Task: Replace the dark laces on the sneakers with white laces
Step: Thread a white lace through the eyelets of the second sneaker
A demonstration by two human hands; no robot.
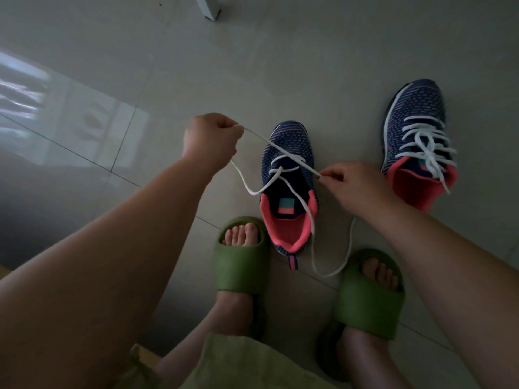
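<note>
A navy knit sneaker (289,141) with a pink lining stands on the floor between my hands. A white lace (283,151) is threaded through its lowest eyelets only. My left hand (210,138) grips one stretch of that lace, pulled up and to the left of the toe. My right hand (354,183) pinches the lace beside the sneaker's right edge; a loose loop (331,272) trails down onto the floor. A second matching sneaker (415,113) sits at the right, fully laced in white (427,147).
My two feet in green slides (241,265) (368,304) stand just behind the sneakers on the pale tiled floor (168,80). A white furniture leg (209,7) is at the top centre. Green fabric (238,363) lies at the bottom edge.
</note>
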